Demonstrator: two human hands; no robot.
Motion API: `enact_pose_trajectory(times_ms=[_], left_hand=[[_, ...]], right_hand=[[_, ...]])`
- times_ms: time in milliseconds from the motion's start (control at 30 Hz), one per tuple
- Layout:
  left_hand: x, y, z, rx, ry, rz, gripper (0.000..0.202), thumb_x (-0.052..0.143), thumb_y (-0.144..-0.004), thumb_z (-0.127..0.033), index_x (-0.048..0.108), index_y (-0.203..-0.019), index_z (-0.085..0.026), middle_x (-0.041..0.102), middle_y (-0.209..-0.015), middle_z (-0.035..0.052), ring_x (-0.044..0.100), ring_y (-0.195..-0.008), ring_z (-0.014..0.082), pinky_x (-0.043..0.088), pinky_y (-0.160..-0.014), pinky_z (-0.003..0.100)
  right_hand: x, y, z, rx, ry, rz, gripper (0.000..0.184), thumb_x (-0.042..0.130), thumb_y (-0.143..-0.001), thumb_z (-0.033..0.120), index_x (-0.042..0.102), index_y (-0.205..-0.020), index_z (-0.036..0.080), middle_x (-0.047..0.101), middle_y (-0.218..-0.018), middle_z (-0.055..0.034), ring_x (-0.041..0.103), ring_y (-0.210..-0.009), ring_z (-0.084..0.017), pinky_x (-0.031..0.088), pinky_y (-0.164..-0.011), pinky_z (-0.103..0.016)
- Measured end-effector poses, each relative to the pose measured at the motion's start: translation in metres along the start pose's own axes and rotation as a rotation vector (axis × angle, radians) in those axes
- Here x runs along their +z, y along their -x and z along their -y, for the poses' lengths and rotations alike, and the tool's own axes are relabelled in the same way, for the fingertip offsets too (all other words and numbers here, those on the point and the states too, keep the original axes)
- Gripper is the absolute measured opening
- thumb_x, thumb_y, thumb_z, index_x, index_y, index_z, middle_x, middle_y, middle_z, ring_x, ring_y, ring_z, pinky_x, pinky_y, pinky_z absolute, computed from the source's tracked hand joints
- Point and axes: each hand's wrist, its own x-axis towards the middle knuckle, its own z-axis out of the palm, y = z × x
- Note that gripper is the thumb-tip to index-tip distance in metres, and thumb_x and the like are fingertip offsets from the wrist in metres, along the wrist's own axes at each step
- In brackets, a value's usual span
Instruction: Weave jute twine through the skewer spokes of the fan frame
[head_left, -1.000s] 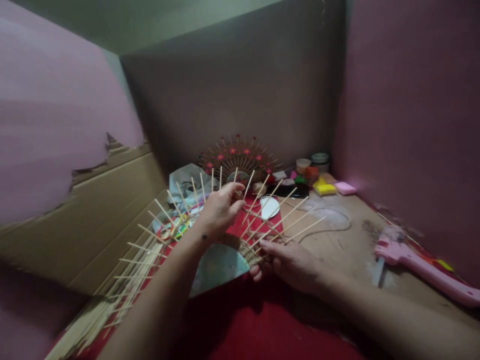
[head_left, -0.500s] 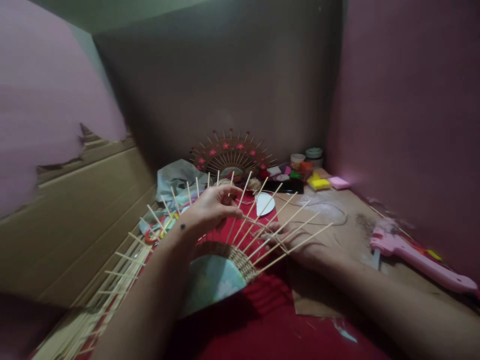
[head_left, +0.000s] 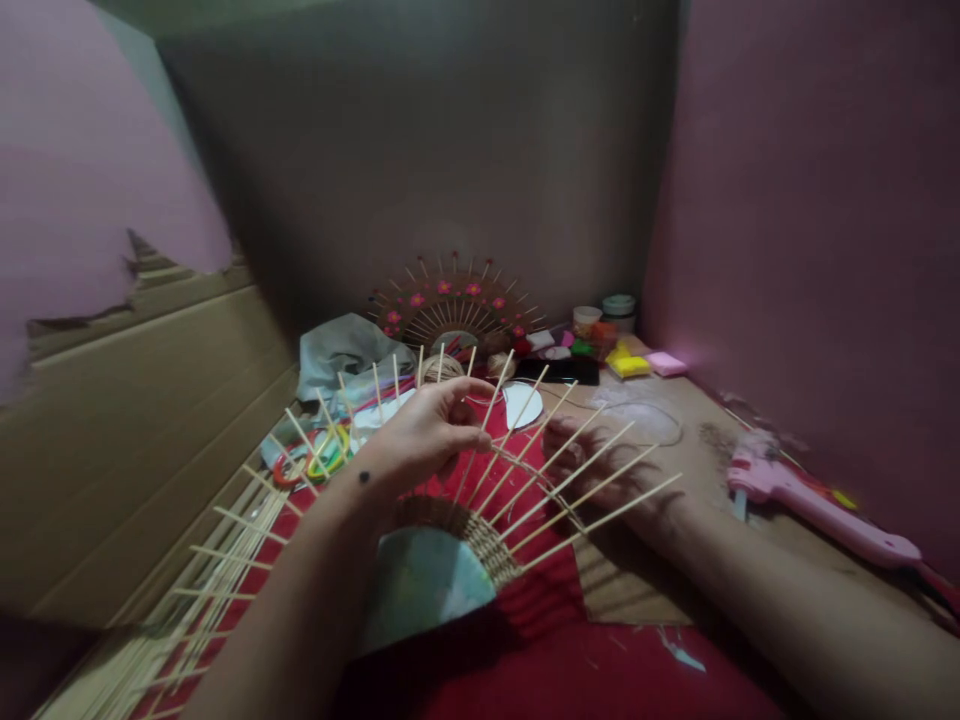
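A half-round craft piece (head_left: 427, 585) stands in front of me, a pale disc with a woven straw band and thin wooden sticks (head_left: 592, 490) fanning out from it. My left hand (head_left: 424, 430) rests on top of the fan, fingers curled and pinching near a stick at the upper middle. Behind the right-hand sticks, my right hand (head_left: 600, 475) lies with curled fingers, partly hidden; a thin strand arcs from it toward my left hand. What the fingers grip is hard to make out.
A finished stick fan with pink flowers (head_left: 450, 310) leans on the back wall. Small clay blocks and jars (head_left: 615, 350) lie at the back right, a pink glue gun (head_left: 810, 500) on the right, loose sticks (head_left: 150, 640) at the left, cardboard walls around.
My right hand moved from the woven band up and back behind the right-hand sticks. My left hand stayed on top of the fan. The view shifted slightly left.
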Motion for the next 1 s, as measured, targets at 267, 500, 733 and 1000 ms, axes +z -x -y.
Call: enact_pose_trajectory(times_ms=[267,500,733,1000], left_hand=[[0.001,-0.004,0.002,-0.037,-0.049,0.019,0.045,0.064,-0.067,-0.018,0.047,-0.109,-0.017,0.054,-0.06,-0.0052,0.037,-0.032,0.0026,0.025,-0.031,0.017],[0.003,-0.006,0.005,-0.058,-0.033,0.009,0.046,0.064,-0.066,-0.017,0.046,-0.108,-0.016,0.054,-0.06,-0.0048,0.036,-0.031,0.003,0.025,-0.03,0.018],[0.003,-0.007,0.008,-0.06,-0.024,0.014,0.047,0.064,-0.066,-0.018,0.045,-0.109,-0.016,0.054,-0.059,-0.0052,0.037,-0.032,0.0035,0.026,-0.03,0.018],[0.001,-0.005,0.003,-0.05,-0.033,-0.029,0.044,0.063,-0.066,-0.016,0.045,-0.106,-0.015,0.053,-0.058,-0.0053,0.037,-0.032,0.0039,0.026,-0.03,0.019]], right_hand=[[-0.008,-0.011,0.012,0.027,-0.432,-0.187,0.014,0.059,-0.067,0.007,0.054,-0.074,0.018,0.057,-0.058,0.0034,0.051,-0.044,-0.007,0.039,-0.037,-0.016],[-0.009,-0.009,0.018,-0.123,-0.306,-0.28,0.023,0.062,-0.066,0.007,0.057,-0.084,0.019,0.061,-0.063,0.0038,0.054,-0.05,-0.005,0.041,-0.04,-0.013],[-0.01,-0.011,0.021,-0.267,-0.293,-0.326,0.021,0.064,-0.063,0.003,0.06,-0.076,0.019,0.063,-0.068,0.0023,0.057,-0.06,-0.005,0.046,-0.051,-0.012],[-0.022,-0.012,0.004,-0.149,-0.105,-0.247,0.017,0.064,-0.057,0.005,0.062,-0.07,0.014,0.056,-0.05,0.0043,0.045,-0.038,-0.003,0.034,-0.036,-0.013]])
